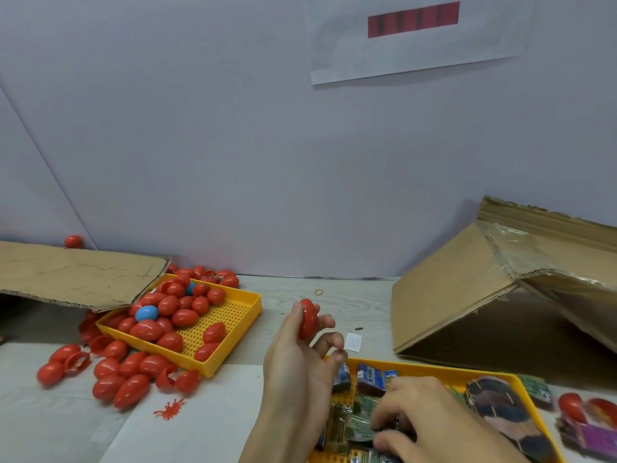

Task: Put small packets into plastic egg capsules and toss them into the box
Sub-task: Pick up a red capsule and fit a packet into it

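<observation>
Left hand [293, 355] raised above the worktop [300, 292], thumb and fingertips curled in a firm grip round a closed red egg capsule [307, 318]. Held up and clear of the trays, likely so that it can be tossed toward the cardboard box [467, 289] lying tipped on its side at the right, mouth facing the near side. Whether a packet already sits inside that capsule: cannot tell.

Right hand [424, 419] down in the near yellow tray [444, 370], fingers curled among the small packets [364, 426]. Blurred, so cannot tell whether the grip has closed on one packet or merely rakes through them. Probably fetching the next filling while the other hand deals with the capsule.

Far yellow tray [240, 315] at the left, holding a heap of red egg capsules and two blue ones [147, 313]; more red capsules [127, 379] spilled on the worktop just beside it, some lying open as hinged halves. Kept within the left hand's reach, apparently as the supply. Flat cardboard sheet [76, 275] overlapping the far corner of that tray.

Also on the worktop: rubber band [319, 291], small white square [353, 340], a red splat-shaped toy [170, 407], and at the far right edge another red capsule [569, 407] beside purple packaging [591, 436].
</observation>
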### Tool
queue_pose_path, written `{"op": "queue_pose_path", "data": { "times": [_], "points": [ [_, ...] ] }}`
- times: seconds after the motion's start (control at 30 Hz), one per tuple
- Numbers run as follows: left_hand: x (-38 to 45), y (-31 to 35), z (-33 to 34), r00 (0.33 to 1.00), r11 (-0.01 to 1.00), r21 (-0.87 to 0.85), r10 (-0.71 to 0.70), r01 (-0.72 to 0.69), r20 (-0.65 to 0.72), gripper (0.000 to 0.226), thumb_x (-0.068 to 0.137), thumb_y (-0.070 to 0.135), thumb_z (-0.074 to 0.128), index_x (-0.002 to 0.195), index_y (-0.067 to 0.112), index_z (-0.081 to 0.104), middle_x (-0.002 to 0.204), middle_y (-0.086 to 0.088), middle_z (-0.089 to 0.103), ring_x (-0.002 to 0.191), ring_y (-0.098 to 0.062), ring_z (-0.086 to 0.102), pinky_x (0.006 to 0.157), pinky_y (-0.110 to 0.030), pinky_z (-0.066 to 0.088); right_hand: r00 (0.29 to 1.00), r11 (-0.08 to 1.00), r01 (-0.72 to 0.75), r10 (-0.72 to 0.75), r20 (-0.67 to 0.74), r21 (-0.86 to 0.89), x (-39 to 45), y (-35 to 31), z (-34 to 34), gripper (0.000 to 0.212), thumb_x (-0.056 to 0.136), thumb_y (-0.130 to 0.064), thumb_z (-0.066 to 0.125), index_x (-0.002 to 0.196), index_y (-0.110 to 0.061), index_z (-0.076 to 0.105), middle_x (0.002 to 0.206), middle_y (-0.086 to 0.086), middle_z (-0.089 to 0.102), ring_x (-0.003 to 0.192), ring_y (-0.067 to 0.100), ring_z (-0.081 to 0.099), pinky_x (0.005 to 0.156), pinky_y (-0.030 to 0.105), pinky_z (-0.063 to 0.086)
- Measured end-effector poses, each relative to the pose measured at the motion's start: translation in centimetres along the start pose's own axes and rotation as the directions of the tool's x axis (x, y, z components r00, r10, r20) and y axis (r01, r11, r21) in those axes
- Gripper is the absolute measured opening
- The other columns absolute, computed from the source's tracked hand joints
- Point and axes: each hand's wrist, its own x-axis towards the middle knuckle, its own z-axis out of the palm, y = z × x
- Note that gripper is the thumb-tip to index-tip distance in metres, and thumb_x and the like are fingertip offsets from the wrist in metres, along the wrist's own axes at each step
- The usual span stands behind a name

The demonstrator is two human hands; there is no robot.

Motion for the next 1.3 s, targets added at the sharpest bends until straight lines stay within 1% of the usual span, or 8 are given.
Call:
{"op": "queue_pose_path", "data": {
  "times": [0.17, 0.33, 0.57, 0.83, 0.93, 1.07, 1.23, 1.3],
  "points": [
    [0.0, -0.1, 0.2, 0.997, 0.995, 0.077, 0.069, -0.067, -0.021, 0.020, 0.097, 0.026, 0.053, 0.095, 0.007, 0.058, 0.077, -0.009, 0.062, 0.059, -0.018, 0.056, 0.049, -0.029, 0.041, 0.988, 0.999, -0.022, 0.027, -0.149, 0.037, -0.6, 0.0, -0.1, 0.019, 0.091, -0.045, 0.056, 0.099, -0.036, 0.071, 0.098, -0.022, 0.056, 0.092, -0.006, 0.050, 0.078, 0.012, 0.038],
    [-0.1, 0.0, 0.2, 0.990, 0.980, 0.139, 0.142, -0.141, 0.003, 0.011, 0.093, 0.015, 0.057, 0.093, 0.004, 0.059, 0.076, -0.008, 0.066, 0.061, -0.017, 0.061, 0.048, -0.026, 0.046, 0.931, 0.953, -0.109, 0.198, -0.308, 0.283, -1.9, 1.0, -1.1, 0.011, 0.083, -0.045, 0.067, 0.074, -0.051, 0.071, 0.082, -0.038, 0.062, 0.089, -0.018, 0.051, 0.062, 0.007, 0.042],
    [0.1, -0.4, 0.0, 0.988, 0.948, 0.279, 0.153, -0.153, 0.023, 0.017, 0.087, -0.010, 0.054, 0.086, 0.007, 0.052, 0.065, -0.005, 0.059, 0.053, -0.017, 0.053, 0.046, -0.027, 0.045, 0.915, 0.859, -0.108, 0.283, -0.288, 0.501, -2.1, 1.3, -1.5, 0.007, 0.081, -0.034, 0.073, 0.075, -0.034, 0.077, 0.075, -0.019, 0.072, 0.074, -0.005, 0.065, 0.059, 0.009, 0.046],
    [-1.0, -1.0, 0.2, 0.972, 0.628, 0.750, 0.048, -0.209, 0.231, 0.018, 0.074, 0.038, 0.081, 0.079, 0.023, 0.075, 0.072, 0.011, 0.066, 0.058, -0.001, 0.061, 0.053, -0.014, 0.048, 0.889, 0.728, -0.016, 0.325, -0.324, 0.686, -2.4, 1.0, -2.1, 0.003, 0.073, -0.037, 0.075, 0.075, -0.036, 0.077, 0.073, -0.004, 0.074, 0.069, 0.007, 0.069, 0.061, 0.018, 0.054],
    [-1.2, -1.0, 0.3, 0.964, 0.560, 0.792, 0.048, -0.243, 0.262, 0.010, 0.077, 0.033, 0.081, 0.075, 0.024, 0.077, 0.076, 0.007, 0.071, 0.068, -0.002, 0.064, 0.061, -0.015, 0.052, 0.897, 0.716, -0.006, 0.312, -0.313, 0.698, -2.5, 0.9, -2.2, 0.015, 0.065, -0.045, 0.073, 0.076, -0.037, 0.078, 0.074, -0.005, 0.075, 0.071, 0.007, 0.070, 0.063, 0.018, 0.054],
    [-1.0, -0.9, 0.0, 0.974, 0.561, 0.801, 0.049, -0.209, 0.220, 0.007, 0.077, 0.027, 0.081, 0.074, 0.022, 0.077, 0.074, 0.008, 0.071, 0.067, 0.001, 0.065, 0.057, -0.011, 0.048, 0.854, 0.683, -0.014, 0.388, -0.346, 0.730, -2.4, 1.4, -2.0, 0.005, 0.074, -0.032, 0.074, 0.073, -0.036, 0.078, 0.071, -0.003, 0.075, 0.069, 0.007, 0.070, 0.066, 0.024, 0.052],
    [-0.9, -0.9, -0.4, 0.962, 0.424, 0.879, -0.060, -0.216, 0.266, 0.017, 0.073, 0.021, 0.086, 0.077, 0.026, 0.070, 0.070, 0.004, 0.068, 0.062, -0.004, 0.063, 0.063, -0.021, 0.057, 0.780, 0.625, 0.019, 0.479, -0.403, 0.780, -2.4, 2.0, -1.9, 0.007, 0.080, -0.024, 0.073, 0.076, -0.021, 0.077, 0.064, 0.001, 0.072, 0.049, 0.001, 0.061, 0.048, 0.011, 0.041],
    [-0.9, -1.0, -0.4, 0.953, 0.382, 0.897, -0.106, -0.223, 0.283, 0.022, 0.071, 0.021, 0.088, 0.071, 0.026, 0.066, 0.078, 0.000, 0.070, 0.067, -0.005, 0.066, 0.067, -0.025, 0.060, 0.778, 0.611, 0.024, 0.486, -0.399, 0.791, -2.3, 2.0, -1.8, 0.007, 0.081, -0.024, 0.072, 0.078, -0.020, 0.077, 0.064, 0.002, 0.072, 0.048, 0.001, 0.060, 0.051, 0.016, 0.042]
  ]
}}
